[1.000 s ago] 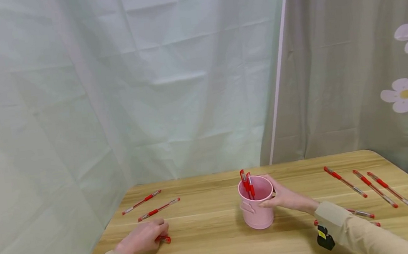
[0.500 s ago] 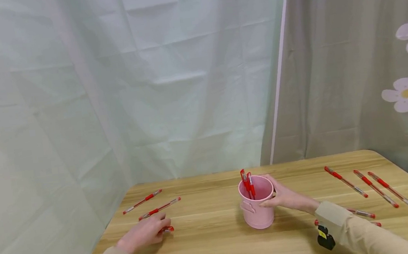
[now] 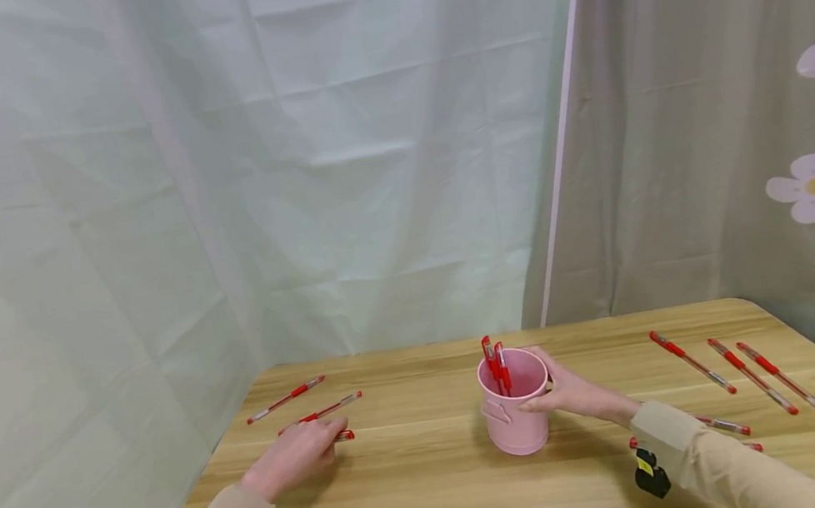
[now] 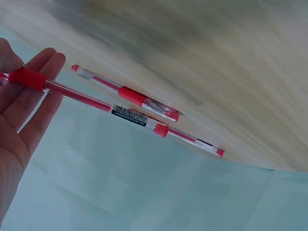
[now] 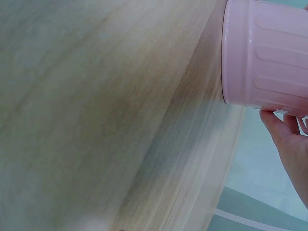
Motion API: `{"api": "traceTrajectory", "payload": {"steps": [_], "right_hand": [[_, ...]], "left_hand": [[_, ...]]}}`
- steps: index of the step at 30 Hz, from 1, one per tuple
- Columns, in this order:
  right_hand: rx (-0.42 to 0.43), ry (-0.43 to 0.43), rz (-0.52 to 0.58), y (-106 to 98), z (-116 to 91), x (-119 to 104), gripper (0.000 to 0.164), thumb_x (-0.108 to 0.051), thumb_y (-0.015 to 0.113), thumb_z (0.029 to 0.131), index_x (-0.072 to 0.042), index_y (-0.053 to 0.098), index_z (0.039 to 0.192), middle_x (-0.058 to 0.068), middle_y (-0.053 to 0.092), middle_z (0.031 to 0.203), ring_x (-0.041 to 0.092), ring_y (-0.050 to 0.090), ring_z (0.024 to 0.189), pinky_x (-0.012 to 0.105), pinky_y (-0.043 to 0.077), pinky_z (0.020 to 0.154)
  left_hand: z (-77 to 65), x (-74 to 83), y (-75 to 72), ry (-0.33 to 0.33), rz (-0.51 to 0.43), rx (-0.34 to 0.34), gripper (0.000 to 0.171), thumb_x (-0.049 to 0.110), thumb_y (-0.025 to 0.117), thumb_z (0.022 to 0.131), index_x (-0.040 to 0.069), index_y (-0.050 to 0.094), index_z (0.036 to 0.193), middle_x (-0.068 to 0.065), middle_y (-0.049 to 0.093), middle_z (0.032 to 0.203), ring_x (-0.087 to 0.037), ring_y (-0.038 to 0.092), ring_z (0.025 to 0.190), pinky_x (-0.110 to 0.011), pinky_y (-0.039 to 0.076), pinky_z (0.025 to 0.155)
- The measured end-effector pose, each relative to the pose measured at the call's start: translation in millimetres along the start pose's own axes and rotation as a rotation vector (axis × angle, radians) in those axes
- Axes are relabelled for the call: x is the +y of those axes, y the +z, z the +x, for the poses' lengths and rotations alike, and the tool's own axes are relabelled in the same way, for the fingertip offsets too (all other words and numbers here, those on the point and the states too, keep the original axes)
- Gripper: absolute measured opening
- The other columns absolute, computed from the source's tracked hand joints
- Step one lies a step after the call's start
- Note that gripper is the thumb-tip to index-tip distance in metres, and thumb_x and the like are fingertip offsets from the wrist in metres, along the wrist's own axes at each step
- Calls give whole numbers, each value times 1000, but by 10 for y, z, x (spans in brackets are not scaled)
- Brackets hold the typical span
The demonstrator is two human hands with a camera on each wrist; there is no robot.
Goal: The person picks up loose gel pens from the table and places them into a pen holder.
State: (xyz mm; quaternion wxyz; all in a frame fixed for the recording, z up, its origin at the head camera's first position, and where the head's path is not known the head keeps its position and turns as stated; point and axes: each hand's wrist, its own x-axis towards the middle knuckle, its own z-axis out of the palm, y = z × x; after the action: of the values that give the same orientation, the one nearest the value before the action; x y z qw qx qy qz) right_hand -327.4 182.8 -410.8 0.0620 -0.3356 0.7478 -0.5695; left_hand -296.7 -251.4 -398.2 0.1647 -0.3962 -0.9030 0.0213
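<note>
My left hand [image 3: 298, 455] is over the left part of the table, pinching a red gel pen [image 4: 79, 97] by its red rubber grip. In the left wrist view the thumb presses it against the fingers, and its barcoded end points away from the hand. Two similar pens [image 4: 131, 95] lie just beyond it on the wood. My right hand [image 3: 573, 393] grips the side of a pink bucket [image 3: 518, 432] standing upright near the table's middle. Two red pens [image 3: 494, 368] lean in it, caps up. From the right wrist view, only part of that hand shows beside the bucket [image 5: 281, 57].
Three red pens [image 3: 754, 376] lie spread at the right of the wooden table [image 3: 421, 504]. More pens [image 3: 725, 426] are partly hidden under the right forearm, where a small black object [image 3: 650, 478] hangs at the cuff. Pale curtains [image 3: 382, 165] close off the back and left.
My left hand has lifted slightly and moved a little right and away from the body, carrying the gel pen. The right hand and the bucket have stayed in place.
</note>
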Motion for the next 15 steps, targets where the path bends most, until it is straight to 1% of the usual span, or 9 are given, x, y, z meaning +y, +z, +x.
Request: {"api": "traceTrajectory", "payload": {"steps": [3, 6, 9, 12, 14, 15], "right_hand": [[-3, -7, -5, -2, 2, 9, 76, -8, 72, 75, -3, 25, 135, 18, 38, 128, 35, 38, 114, 42, 40, 87], [-2, -6, -2, -6, 3, 17, 76, -7, 72, 75, -2, 25, 134, 19, 38, 127, 36, 38, 114, 42, 40, 87], [-1, -9, 1, -6, -2, 9, 74, -8, 72, 76, -4, 26, 133, 17, 39, 127, 33, 39, 114, 40, 40, 87], [-1, -12, 2, 4, -11, -28, 73, -10, 72, 75, -5, 27, 133, 16, 40, 127, 32, 40, 113, 40, 40, 87], [-2, -13, 3, 8, -13, -35, 73, -11, 73, 75, -6, 27, 133, 16, 39, 127, 33, 39, 113, 40, 40, 87], [-2, -10, 2, 11, -15, -37, 73, -11, 73, 75, -6, 27, 133, 16, 39, 127, 33, 39, 114, 40, 40, 87]], "left_hand": [[19, 18, -2, -6, 14, 4, 27, -8, 51, 66, 13, 36, 73, 10, 26, 56, -6, 24, 47, -19, 20, 39], [42, 29, -2, -3, 7, 14, 26, -10, 51, 67, 13, 39, 73, 10, 28, 57, -6, 25, 47, -19, 23, 39], [71, 28, 6, 10, 12, 46, 24, -10, 52, 68, 11, 44, 76, 9, 36, 61, -6, 27, 47, -19, 26, 39], [104, 32, 8, 29, 6, 84, 23, -11, 55, 69, 8, 49, 82, 6, 48, 70, -7, 30, 49, -18, 30, 42], [121, 41, 6, 36, 3, 102, 25, -12, 56, 68, 8, 50, 83, 5, 50, 74, -7, 31, 49, -17, 31, 43], [133, 46, 3, 43, 1, 112, 26, -13, 56, 68, 7, 51, 85, 3, 52, 75, -7, 34, 50, -17, 32, 43]]}}
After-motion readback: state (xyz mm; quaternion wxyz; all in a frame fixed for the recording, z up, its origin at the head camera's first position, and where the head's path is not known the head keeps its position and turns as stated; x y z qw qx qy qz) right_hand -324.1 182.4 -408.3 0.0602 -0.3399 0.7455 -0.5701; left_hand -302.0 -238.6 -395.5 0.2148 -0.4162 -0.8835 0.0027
